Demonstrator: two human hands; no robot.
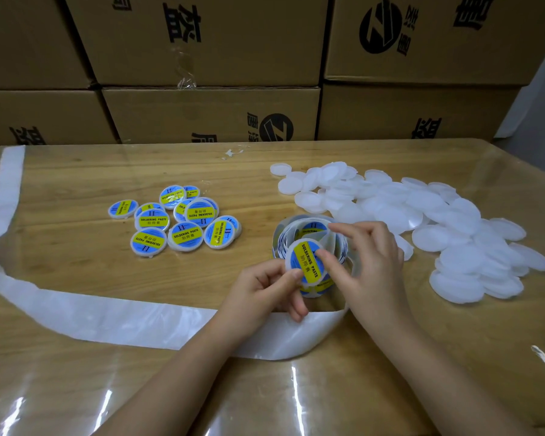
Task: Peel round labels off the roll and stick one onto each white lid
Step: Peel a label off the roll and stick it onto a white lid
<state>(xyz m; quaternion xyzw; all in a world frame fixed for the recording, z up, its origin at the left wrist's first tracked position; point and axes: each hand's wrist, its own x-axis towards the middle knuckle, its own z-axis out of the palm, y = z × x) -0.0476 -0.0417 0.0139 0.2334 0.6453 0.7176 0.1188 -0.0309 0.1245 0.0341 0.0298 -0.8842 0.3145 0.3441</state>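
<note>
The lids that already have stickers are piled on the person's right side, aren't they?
No. The head view shows the stickered lids piled on the person's left side; it is the plain white lids that lie on the right.

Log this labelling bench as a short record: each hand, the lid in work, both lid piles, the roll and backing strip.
left hand: pinches the lid in work at its edge
right hand: fingertip presses on its label
lid in work: held in front of the label roll, label facing up
labelled lids: pile on the table, left of the roll
blank lids: larger pile, right of the roll
backing strip: bare, trails left across the table
</note>
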